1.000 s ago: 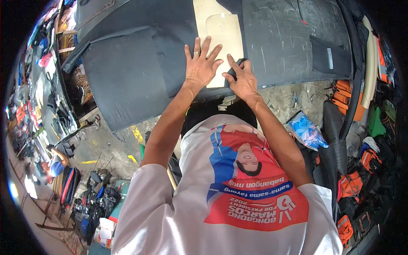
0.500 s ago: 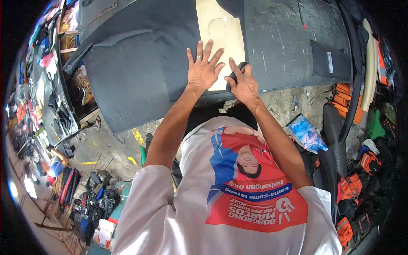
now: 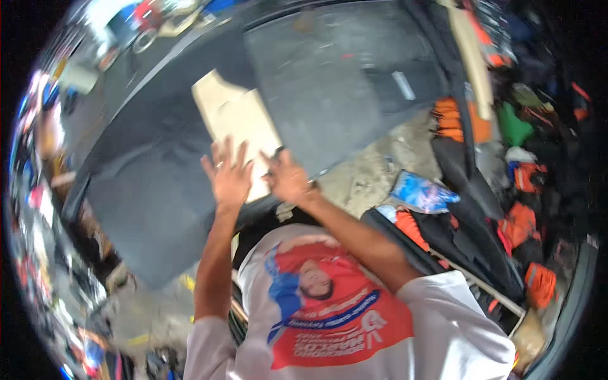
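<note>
A cream cardboard pattern piece [image 3: 234,117], notched and curved at its far end, lies on black sheet material [image 3: 171,133] over the work table. My left hand [image 3: 229,180] is flat with its fingers spread, pressing on the pattern's near left part. Along the pattern's near right edge, my right hand [image 3: 288,178] is curled around a small black thing [image 3: 277,152]. Blur and the fingers hide most of that thing, so its kind does not show. The index finger of this hand points toward the pattern.
A dark scratched tabletop [image 3: 329,76] stretches to the right, with a black piece bearing a pale strip [image 3: 403,85] on it. Beyond the table's right edge are a blue printed bag [image 3: 421,192], orange bundles [image 3: 448,119] and dark rolled material [image 3: 453,155].
The view has swung, so table and hands appear lower and further left, and the picture is blurred. My left hand still lies on the pattern; my right hand remains at its right edge.
</note>
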Demonstrator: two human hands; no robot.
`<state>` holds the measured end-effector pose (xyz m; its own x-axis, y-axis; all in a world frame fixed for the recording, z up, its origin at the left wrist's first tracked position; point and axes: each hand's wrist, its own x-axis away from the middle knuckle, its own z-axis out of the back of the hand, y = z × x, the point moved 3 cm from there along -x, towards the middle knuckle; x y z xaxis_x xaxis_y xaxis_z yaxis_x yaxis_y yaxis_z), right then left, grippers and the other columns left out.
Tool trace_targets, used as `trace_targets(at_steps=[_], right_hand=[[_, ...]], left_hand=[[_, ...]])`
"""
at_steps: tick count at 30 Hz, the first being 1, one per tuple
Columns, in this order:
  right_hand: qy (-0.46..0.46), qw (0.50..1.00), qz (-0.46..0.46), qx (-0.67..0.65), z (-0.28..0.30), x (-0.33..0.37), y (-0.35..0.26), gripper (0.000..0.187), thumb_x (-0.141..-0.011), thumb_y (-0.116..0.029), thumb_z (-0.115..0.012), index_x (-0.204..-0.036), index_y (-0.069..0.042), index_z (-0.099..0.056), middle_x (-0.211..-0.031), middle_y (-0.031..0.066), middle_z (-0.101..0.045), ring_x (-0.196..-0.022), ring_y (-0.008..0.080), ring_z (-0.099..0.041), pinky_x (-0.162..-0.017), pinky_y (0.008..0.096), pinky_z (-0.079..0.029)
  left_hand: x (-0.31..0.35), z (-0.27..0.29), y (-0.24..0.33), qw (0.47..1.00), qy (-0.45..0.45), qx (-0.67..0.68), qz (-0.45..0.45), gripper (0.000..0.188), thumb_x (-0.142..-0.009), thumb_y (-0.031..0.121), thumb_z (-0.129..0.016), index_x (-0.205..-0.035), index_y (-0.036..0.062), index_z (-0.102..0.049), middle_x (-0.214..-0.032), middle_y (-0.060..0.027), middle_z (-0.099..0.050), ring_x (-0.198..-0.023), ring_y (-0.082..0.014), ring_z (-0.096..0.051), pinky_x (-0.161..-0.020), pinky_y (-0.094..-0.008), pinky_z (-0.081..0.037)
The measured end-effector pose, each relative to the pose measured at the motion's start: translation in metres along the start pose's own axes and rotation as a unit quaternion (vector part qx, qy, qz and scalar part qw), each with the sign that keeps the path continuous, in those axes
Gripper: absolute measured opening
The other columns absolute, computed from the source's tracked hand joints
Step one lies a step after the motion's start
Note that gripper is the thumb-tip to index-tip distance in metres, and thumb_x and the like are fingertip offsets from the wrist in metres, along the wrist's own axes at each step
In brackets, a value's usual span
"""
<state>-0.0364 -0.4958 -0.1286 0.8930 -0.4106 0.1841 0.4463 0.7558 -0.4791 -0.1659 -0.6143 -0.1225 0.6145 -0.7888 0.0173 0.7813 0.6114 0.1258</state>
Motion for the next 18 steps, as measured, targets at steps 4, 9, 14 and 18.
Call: trace_targets(at_steps=[4,9,14,18], right_hand=[[-0.074,0.987,-0.045,-0.136,0.023,-0.002,-0.001,0.068,-0.096,-0.030,-0.068,-0.159,-0.026,-0.043,-0.121,0.0229,-0.051,-0.103,0.0433,-0.061,-0.090,0.0502,-0.052],[-0.082,0.976,-0.054,-0.195,0.051,0.008,0.018,0.070,-0.096,-0.022,-0.071,-0.159,-0.018,-0.041,-0.111,0.0205,-0.057,-0.106,0.0394,-0.060,-0.094,0.0460,-0.050],[0.003,0.979,-0.052,-0.197,0.049,0.017,0.083,0.063,-0.092,-0.016,-0.076,-0.150,-0.012,-0.051,-0.108,0.0157,-0.061,-0.095,0.0314,-0.064,-0.085,0.0414,-0.053],[0.061,0.971,-0.003,-0.230,0.071,0.004,0.126,0.060,-0.088,-0.010,-0.079,-0.145,-0.011,-0.058,-0.100,0.0104,-0.063,-0.086,0.0239,-0.063,-0.078,0.0359,-0.054]], left_hand=[[0.003,0.015,-0.003,0.999,0.028,0.013,-0.007,0.054,-0.106,0.044,-0.048,-0.157,0.0256,-0.046,-0.169,-0.0138,-0.030,-0.157,-0.0428,-0.022,-0.122,-0.0710,-0.013],[0.002,0.006,-0.003,1.000,-0.014,0.013,0.010,0.054,-0.104,0.045,-0.054,-0.154,0.0253,-0.049,-0.170,-0.0141,-0.026,-0.157,-0.0448,-0.019,-0.121,-0.0724,-0.012],[-0.004,0.006,-0.004,1.000,-0.021,0.007,0.019,0.056,-0.104,0.045,-0.052,-0.156,0.0241,-0.046,-0.170,-0.0155,-0.025,-0.157,-0.0452,-0.016,-0.121,-0.0726,-0.010],[-0.001,0.012,0.001,0.998,-0.037,0.030,0.042,0.053,-0.104,0.042,-0.054,-0.153,0.0236,-0.049,-0.169,-0.0154,-0.026,-0.157,-0.0448,-0.017,-0.121,-0.0730,-0.011]])
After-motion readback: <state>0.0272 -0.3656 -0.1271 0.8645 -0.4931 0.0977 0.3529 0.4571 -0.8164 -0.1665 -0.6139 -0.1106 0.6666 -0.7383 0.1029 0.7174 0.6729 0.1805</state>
